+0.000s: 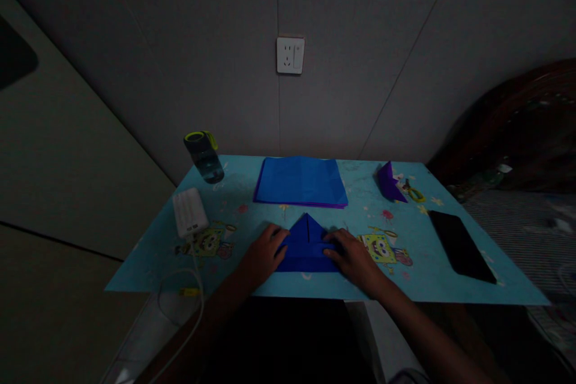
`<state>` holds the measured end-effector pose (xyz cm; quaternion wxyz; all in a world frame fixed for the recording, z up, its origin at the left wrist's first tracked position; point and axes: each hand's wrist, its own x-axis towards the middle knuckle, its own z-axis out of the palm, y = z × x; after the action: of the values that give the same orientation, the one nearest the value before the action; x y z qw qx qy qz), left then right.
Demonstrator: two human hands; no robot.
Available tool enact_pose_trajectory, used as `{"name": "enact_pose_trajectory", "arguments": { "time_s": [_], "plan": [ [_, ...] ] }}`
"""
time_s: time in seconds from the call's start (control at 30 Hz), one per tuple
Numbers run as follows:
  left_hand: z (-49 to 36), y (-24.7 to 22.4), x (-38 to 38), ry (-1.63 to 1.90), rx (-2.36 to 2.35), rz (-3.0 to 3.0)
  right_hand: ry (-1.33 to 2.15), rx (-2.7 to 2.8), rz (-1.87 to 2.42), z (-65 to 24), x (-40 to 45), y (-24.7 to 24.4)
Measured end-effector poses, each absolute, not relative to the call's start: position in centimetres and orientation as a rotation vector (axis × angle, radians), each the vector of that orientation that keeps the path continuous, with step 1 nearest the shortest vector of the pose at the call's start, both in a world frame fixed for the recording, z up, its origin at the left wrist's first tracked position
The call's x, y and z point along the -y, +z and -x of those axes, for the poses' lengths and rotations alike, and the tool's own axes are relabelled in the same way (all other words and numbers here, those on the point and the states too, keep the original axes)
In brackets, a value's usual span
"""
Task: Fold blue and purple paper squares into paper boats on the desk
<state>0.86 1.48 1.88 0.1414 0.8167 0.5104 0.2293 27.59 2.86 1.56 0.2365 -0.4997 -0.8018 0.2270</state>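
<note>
A sheet of dark blue paper (306, 257), folded to a point at its top, lies flat near the front edge of the table. My left hand (264, 253) grips its left side, thumb and fingers bent over the folded band. On the opposite side my right hand (353, 257) holds the band's right end the same way. A vertical crease or gap runs down the middle of the pointed part. Both outer ends of the paper are hidden under my fingers. Just beyond it rests a stack of blue and purple paper sheets (302, 181).
A water bottle (206, 157) and a white power bank (189, 212) with a cable (200, 288) are on the left. To the right are a folded purple paper piece (389, 182), yellow-handled scissors (414, 193) and a black phone (461, 246). A wall socket (290, 55) is behind the table.
</note>
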Motion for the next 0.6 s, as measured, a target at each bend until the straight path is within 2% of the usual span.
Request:
{"name": "enact_pose_trajectory", "arguments": {
  "time_s": [0.17, 0.37, 0.6],
  "plan": [
    [-1.7, 1.9, -0.8, 0.385, -1.527, -2.581, 0.409, 2.217, 1.426, -27.5, -2.1, 1.4],
    [-2.5, 1.2, -0.6, 0.441, -1.312, -2.890, 0.069, 2.250, 1.392, -27.3, -1.1, 0.6],
    [-0.3, 0.7, -0.5, 0.448, -1.060, -2.832, 0.267, 2.498, 1.053, -28.6, -0.6, 1.6]
  ]
}}
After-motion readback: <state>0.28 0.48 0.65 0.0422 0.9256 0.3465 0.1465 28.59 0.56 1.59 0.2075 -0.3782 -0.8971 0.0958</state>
